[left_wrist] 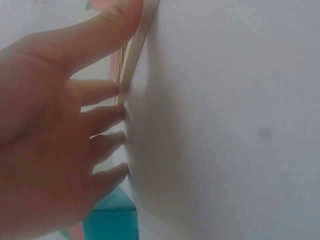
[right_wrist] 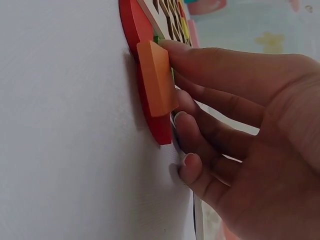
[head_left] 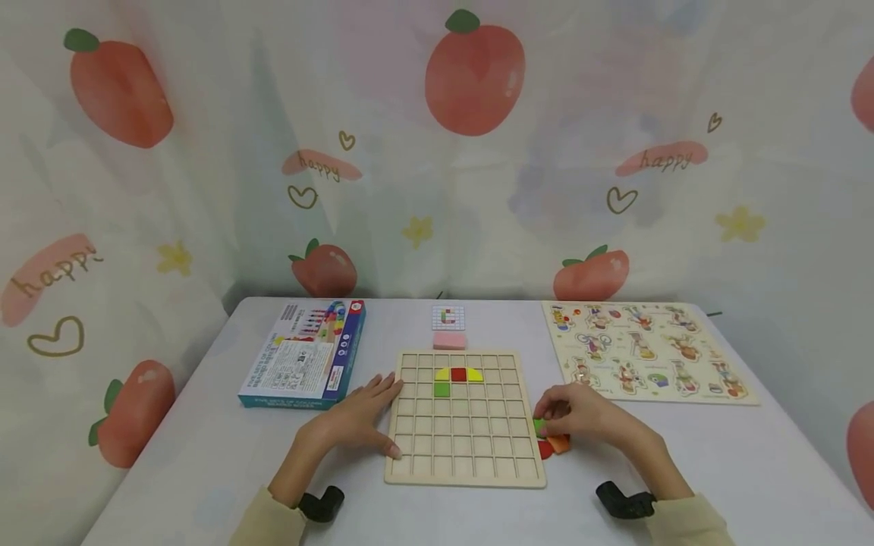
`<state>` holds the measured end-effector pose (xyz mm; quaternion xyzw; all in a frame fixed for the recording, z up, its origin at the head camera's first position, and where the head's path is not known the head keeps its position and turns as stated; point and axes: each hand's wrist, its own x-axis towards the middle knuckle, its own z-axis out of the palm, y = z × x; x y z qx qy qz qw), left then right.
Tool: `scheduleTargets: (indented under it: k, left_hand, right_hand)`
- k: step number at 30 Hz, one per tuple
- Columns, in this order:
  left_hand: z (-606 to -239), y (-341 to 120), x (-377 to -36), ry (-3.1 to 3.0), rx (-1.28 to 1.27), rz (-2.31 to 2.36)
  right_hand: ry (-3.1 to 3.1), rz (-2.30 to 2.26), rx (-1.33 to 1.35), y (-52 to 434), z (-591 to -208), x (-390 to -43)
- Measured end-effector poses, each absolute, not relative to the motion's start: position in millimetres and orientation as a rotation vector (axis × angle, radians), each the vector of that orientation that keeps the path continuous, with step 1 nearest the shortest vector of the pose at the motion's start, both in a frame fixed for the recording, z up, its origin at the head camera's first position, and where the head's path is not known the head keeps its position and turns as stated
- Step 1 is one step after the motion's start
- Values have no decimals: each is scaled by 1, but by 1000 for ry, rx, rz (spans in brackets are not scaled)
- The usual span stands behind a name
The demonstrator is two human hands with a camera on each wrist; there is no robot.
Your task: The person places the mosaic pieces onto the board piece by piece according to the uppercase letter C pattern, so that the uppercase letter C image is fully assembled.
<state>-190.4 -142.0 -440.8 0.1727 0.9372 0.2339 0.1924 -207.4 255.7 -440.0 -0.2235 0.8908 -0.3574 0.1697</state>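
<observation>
A wooden grid board (head_left: 471,470) lies in the middle of the table. In its upper rows sit a red square (head_left: 458,374), two yellow rounded pieces (head_left: 476,374) beside it and a green square (head_left: 441,389) below left. My left hand (head_left: 362,415) rests along the board's left edge, thumb and fingers spread. By the right edge, my right hand (head_left: 580,415) pinches a green piece (head_left: 539,427), mostly hidden by the fingers. Next to it are an orange piece (right_wrist: 156,80) and red pieces (right_wrist: 134,25) lying on the table.
A blue-edged box (head_left: 300,353) lies at the left. Behind the board are a small pattern card (head_left: 448,318) and a pink block (head_left: 449,340). A wooden picture puzzle board (head_left: 642,349) lies at the back right. A printed curtain (head_left: 478,189) hangs behind the table.
</observation>
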Motion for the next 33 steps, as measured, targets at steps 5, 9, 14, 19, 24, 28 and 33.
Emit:
scheduleTargets:
  k: [5, 9, 14, 19, 24, 28, 33]
  left_hand:
    - [-442, -142, -190, 2628, 479, 662]
    - [-443, -143, -190, 2629, 482, 660]
    - [-444, -144, -190, 2633, 480, 654]
    - [-443, -143, -190, 2632, 483, 654]
    - [-443, -143, -190, 2631, 487, 662]
    - [-442, -142, -189, 2627, 485, 668]
    - [-440, -141, -189, 2627, 482, 669]
  right_hand:
    - [2533, -981, -626, 256, -441, -206]
    - [2539, -962, -620, 255, -440, -205]
    - [2527, -976, -590, 252, -439, -203]
    - [2518, -999, -582, 250, -438, -202]
    - [2547, -975, -593, 249, -438, -201]
    - [2538, -975, -581, 250, -438, -201]
    - [2543, -985, -576, 249, -438, -202]
